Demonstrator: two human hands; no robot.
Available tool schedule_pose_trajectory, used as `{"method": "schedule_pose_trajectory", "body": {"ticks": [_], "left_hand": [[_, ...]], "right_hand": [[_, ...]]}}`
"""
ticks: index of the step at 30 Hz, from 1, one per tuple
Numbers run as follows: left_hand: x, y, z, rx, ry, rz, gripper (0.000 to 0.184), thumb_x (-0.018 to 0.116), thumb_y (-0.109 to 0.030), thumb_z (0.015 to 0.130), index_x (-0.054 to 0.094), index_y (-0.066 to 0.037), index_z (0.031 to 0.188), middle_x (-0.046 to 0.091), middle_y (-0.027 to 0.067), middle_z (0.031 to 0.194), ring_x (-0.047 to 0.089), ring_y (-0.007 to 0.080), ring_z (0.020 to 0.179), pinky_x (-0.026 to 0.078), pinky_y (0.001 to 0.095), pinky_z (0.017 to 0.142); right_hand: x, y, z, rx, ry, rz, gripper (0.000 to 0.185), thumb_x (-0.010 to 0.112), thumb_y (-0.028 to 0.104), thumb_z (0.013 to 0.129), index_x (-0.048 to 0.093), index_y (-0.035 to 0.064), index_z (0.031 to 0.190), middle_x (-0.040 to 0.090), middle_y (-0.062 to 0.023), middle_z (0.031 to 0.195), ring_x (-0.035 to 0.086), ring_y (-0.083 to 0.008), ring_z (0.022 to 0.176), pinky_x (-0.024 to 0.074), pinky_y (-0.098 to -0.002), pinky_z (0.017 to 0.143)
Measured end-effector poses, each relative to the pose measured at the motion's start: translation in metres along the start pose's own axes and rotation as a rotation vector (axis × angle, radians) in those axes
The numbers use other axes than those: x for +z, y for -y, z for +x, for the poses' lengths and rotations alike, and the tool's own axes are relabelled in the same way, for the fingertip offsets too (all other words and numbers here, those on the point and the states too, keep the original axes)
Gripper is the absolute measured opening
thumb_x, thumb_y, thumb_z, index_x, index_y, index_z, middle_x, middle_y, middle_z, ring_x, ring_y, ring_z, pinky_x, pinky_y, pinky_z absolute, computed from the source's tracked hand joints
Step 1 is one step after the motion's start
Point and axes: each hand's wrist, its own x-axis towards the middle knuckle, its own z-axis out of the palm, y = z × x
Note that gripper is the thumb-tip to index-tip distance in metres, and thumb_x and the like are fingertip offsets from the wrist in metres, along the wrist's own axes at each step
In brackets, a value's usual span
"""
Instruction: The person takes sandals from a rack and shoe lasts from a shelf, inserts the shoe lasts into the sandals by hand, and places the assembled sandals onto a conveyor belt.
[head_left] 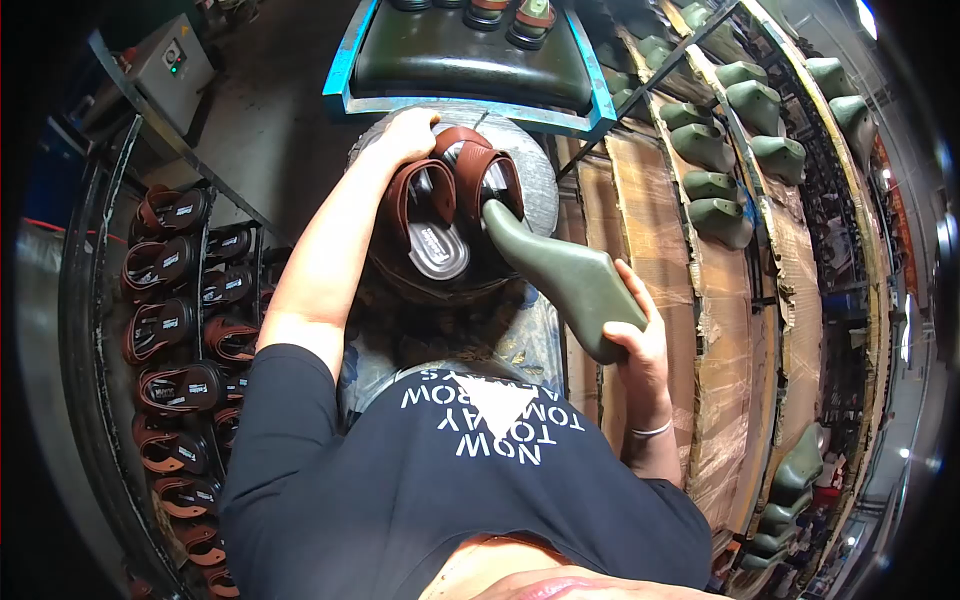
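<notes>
Green last [568, 272] gripped by our right fingers [632, 338], we should align its toe with the brown sandal [478, 178]. Whether our left fingers [414, 128] grip, we cannot tell.

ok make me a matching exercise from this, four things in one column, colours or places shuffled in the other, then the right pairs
1. green shoe last
2. wristband
3. conveyor frame
4. centre brown sandals

A. blue
B. on the round block
C. in the right hand
D. white

Pairs: 1-C, 2-D, 3-A, 4-B
</notes>
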Motion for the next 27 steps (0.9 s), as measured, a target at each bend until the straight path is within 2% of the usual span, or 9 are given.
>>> {"method": "schedule_pose_trajectory", "body": {"ticks": [4, 7, 10, 13, 17, 21, 23, 24, 27], "left_hand": [[0.006, 0.005, 0.002, 0.018, 0.098, -0.057, 0.044, 0.052, -0.002, 0.082, 0.069, 0.002, 0.123, 0.07, 0.0225, 0.123, 0.066, 0.0328, 0.118, 0.049, 0.039, 0.106], [0.011, 0.01, 0.007, 0.053, 0.13, -0.102, 0.047, 0.051, 0.002, 0.077, 0.07, 0.001, 0.12, 0.072, 0.0219, 0.12, 0.066, 0.033, 0.118, 0.048, 0.0395, 0.106], [0.003, 0.002, -0.002, 0.097, 0.098, -0.083, 0.047, 0.05, 0.002, 0.078, 0.071, 0.0, 0.12, 0.071, 0.0218, 0.122, 0.065, 0.0345, 0.119, 0.048, 0.0401, 0.106], [0.0, -0.001, 0.003, 0.124, 0.081, -0.054, 0.045, 0.05, -0.001, 0.081, 0.07, -0.001, 0.122, 0.07, 0.0213, 0.123, 0.064, 0.0345, 0.121, 0.048, 0.0402, 0.107], [-0.006, -0.02, -0.004, 0.072, -0.054, 0.099, 0.038, 0.053, -0.014, 0.091, 0.07, -0.004, 0.123, 0.07, 0.0208, 0.122, 0.064, 0.0351, 0.119, 0.049, 0.0417, 0.105], [-0.046, -0.133, -0.077, 0.207, 0.123, -0.025, 0.045, 0.069, -0.046, 0.083, 0.074, -0.001, 0.087, 0.072, 0.0222, 0.088, 0.071, 0.0379, 0.087, 0.054, 0.0457, 0.08], [-0.037, -0.158, -0.108, 0.279, 0.013, 0.066, 0.053, 0.078, -0.045, 0.08, 0.064, -0.002, 0.107, 0.063, 0.0218, 0.106, 0.063, 0.0404, 0.1, 0.051, 0.0472, 0.089], [-0.028, -0.163, -0.116, 0.323, -0.038, 0.046, 0.051, 0.082, -0.04, 0.078, 0.063, -0.002, 0.105, 0.063, 0.0211, 0.103, 0.063, 0.04, 0.099, 0.051, 0.0474, 0.088], [0.018, -0.173, -0.138, 0.402, -0.14, 0.014, 0.047, 0.086, -0.024, 0.072, 0.061, -0.003, 0.106, 0.061, 0.018, 0.1, 0.061, 0.038, 0.096, 0.049, 0.0476, 0.086]], "right_hand": [[0.03, -0.017, 0.044, -0.327, 0.161, -0.488, 0.09, 0.075, 0.004, 0.081, 0.029, -0.0032, 0.157, 0.05, -0.023, 0.148, 0.049, -0.028, 0.138, 0.0394, -0.0371, 0.114], [0.034, -0.043, 0.101, -0.621, 0.068, -1.139, 0.099, 0.084, 0.03, 0.082, 0.028, -0.0001, 0.158, 0.051, -0.0309, 0.144, 0.052, -0.0404, 0.135, 0.0397, -0.0435, 0.114], [0.046, -0.043, 0.127, -0.315, 0.078, -0.881, 0.107, 0.086, 0.048, 0.077, 0.032, 0.0007, 0.157, 0.062, -0.0258, 0.121, 0.06, -0.0378, 0.115, 0.0464, -0.0473, 0.102], [0.048, -0.061, 0.129, -0.538, -0.025, -1.039, 0.107, 0.087, 0.051, 0.076, 0.035, 0.0005, 0.155, 0.064, -0.0237, 0.113, 0.062, -0.0363, 0.109, 0.0474, -0.0486, 0.098], [0.038, -0.066, 0.13, -0.343, -0.04, -0.745, 0.094, 0.077, 0.054, 0.085, 0.04, 0.0, 0.153, 0.062, -0.0274, 0.131, 0.061, -0.0383, 0.12, 0.0465, -0.0455, 0.105], [0.043, -0.072, 0.154, -0.533, -0.033, -0.441, 0.07, 0.066, 0.046, 0.096, 0.051, -0.0018, 0.145, 0.058, -0.0246, 0.142, 0.055, -0.0319, 0.133, 0.041, -0.0403, 0.112], [0.055, -0.058, 0.152, -0.554, 0.063, -0.235, 0.061, 0.064, 0.04, 0.099, 0.055, -0.0016, 0.143, 0.064, -0.0198, 0.134, 0.059, -0.0257, 0.127, 0.0442, -0.0369, 0.108], [0.059, -0.054, 0.15, -0.572, 0.032, -0.222, 0.068, 0.062, 0.051, 0.098, 0.057, -0.0014, 0.14, 0.068, -0.0138, 0.123, 0.061, -0.0205, 0.119, 0.0429, -0.0354, 0.107], [0.06, -0.068, 0.152, -0.612, -0.007, -0.055, 0.059, 0.06, 0.05, 0.099, 0.065, -0.0012, 0.127, 0.063, -0.0019, 0.087, 0.057, -0.0078, 0.078, 0.0472, -0.0243, 0.072]]}}
